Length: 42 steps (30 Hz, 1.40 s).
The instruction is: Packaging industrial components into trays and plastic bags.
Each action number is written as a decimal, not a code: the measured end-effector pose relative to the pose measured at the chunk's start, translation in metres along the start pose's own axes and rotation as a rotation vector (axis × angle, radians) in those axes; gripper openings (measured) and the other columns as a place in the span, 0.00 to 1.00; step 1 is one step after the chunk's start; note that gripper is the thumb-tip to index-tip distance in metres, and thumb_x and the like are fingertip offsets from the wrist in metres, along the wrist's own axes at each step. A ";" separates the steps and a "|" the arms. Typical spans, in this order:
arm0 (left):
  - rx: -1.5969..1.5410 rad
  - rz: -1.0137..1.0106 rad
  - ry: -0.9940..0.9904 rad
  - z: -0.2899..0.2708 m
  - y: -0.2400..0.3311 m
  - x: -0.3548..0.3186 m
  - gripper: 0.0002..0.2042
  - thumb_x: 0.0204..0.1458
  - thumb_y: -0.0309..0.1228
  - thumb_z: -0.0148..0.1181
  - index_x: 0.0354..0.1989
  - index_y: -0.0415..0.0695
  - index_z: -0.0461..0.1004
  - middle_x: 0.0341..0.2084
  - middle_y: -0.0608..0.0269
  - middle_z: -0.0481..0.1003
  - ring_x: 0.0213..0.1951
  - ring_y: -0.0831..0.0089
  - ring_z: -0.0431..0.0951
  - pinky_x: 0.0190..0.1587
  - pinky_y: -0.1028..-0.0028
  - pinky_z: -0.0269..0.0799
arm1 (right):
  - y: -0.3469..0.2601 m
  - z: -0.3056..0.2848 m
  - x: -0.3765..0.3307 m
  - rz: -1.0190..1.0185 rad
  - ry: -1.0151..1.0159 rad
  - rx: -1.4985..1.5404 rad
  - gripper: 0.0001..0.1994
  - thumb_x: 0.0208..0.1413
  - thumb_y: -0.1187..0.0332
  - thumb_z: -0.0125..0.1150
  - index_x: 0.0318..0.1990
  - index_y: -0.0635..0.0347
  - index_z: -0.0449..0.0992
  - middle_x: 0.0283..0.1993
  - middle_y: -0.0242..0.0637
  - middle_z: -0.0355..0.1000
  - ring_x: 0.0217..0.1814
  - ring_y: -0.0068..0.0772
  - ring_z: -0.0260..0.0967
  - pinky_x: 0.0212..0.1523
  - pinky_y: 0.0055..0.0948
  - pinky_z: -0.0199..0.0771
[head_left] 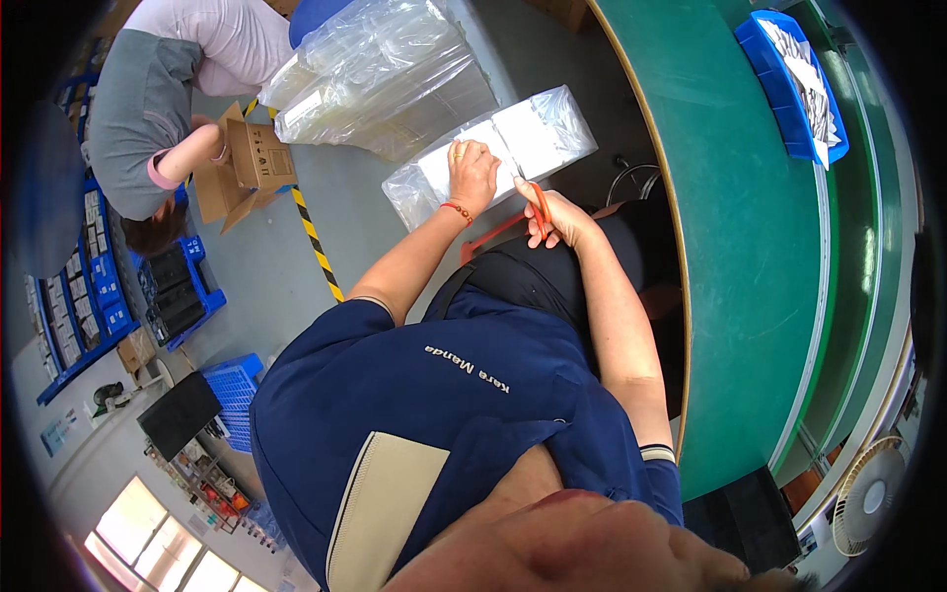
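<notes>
A long white package in clear plastic wrap [552,128] lies in front of my knees. My left hand [473,178] bears on its top, fingers curled together against the wrapping; what the fingertips pinch is hidden. Orange-red-handled scissors [540,209] are gripped by my right hand [562,222], fingers through and around the handles. Their blades point toward the package, beside my left hand, and touch or nearly touch its near edge. Whether the blades are inside the plastic, I cannot tell.
Large clear plastic-wrapped bundles [395,79] stand beyond the package. At right is a green curved table [740,296] with a blue bin [838,148] of packets. A co-worker [148,118] bends over an open carton [261,158] at left, near striped floor tape [316,242].
</notes>
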<state>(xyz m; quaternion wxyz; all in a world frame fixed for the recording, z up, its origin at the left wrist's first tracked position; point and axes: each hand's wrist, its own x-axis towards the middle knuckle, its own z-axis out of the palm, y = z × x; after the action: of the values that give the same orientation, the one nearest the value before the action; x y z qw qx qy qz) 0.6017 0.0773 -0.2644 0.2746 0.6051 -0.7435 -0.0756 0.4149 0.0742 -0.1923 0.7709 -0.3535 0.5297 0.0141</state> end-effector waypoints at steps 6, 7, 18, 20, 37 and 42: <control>-0.098 -0.015 0.056 -0.015 0.005 0.007 0.03 0.40 0.26 0.59 0.23 0.43 0.72 0.31 0.59 0.65 0.40 0.60 0.65 0.48 0.60 0.57 | 0.000 0.000 0.012 0.035 -0.007 -0.049 0.37 0.40 0.25 0.44 0.27 0.58 0.65 0.15 0.32 0.66 0.16 0.28 0.70 0.12 0.19 0.61; -0.113 -0.011 0.073 -0.017 0.006 0.006 0.03 0.40 0.26 0.59 0.23 0.44 0.72 0.31 0.59 0.65 0.40 0.60 0.65 0.47 0.61 0.57 | -0.001 0.000 0.013 0.020 -0.018 -0.036 0.37 0.40 0.25 0.43 0.26 0.57 0.64 0.15 0.32 0.65 0.16 0.28 0.70 0.12 0.19 0.61; -0.188 -0.034 0.053 -0.026 0.009 0.006 0.03 0.39 0.26 0.60 0.22 0.43 0.71 0.31 0.58 0.65 0.38 0.59 0.65 0.44 0.64 0.58 | 0.006 0.003 0.028 -0.188 0.076 -0.056 0.31 0.45 0.34 0.53 0.19 0.58 0.66 0.11 0.30 0.61 0.09 0.23 0.61 0.11 0.21 0.59; -0.234 -0.023 0.046 -0.025 0.009 0.004 0.03 0.39 0.26 0.60 0.22 0.43 0.71 0.31 0.57 0.65 0.38 0.59 0.65 0.42 0.64 0.59 | -0.003 0.004 0.019 -0.243 0.222 -0.241 0.28 0.45 0.41 0.59 0.16 0.60 0.67 0.10 0.30 0.60 0.08 0.21 0.57 0.10 0.23 0.59; -0.260 -0.027 0.064 -0.030 0.009 0.005 0.03 0.38 0.24 0.60 0.23 0.42 0.72 0.31 0.55 0.65 0.37 0.57 0.66 0.41 0.64 0.61 | 0.009 0.001 0.031 -0.260 0.164 -0.364 0.39 0.43 0.31 0.51 0.30 0.70 0.73 0.19 0.39 0.67 0.20 0.31 0.67 0.24 0.30 0.66; -0.275 0.023 0.011 -0.032 0.023 -0.006 0.03 0.38 0.24 0.57 0.22 0.41 0.70 0.29 0.56 0.65 0.36 0.57 0.65 0.41 0.64 0.61 | 0.001 0.004 0.033 -0.143 0.086 -0.121 0.36 0.43 0.33 0.52 0.22 0.66 0.70 0.17 0.38 0.66 0.15 0.26 0.66 0.17 0.26 0.66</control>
<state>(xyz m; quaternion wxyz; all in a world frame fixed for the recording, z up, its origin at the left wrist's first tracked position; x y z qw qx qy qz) 0.5990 0.0959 -0.2292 0.3599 0.5538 -0.7313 -0.1702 0.4323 0.0654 -0.2190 0.7237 -0.4364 0.5341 -0.0243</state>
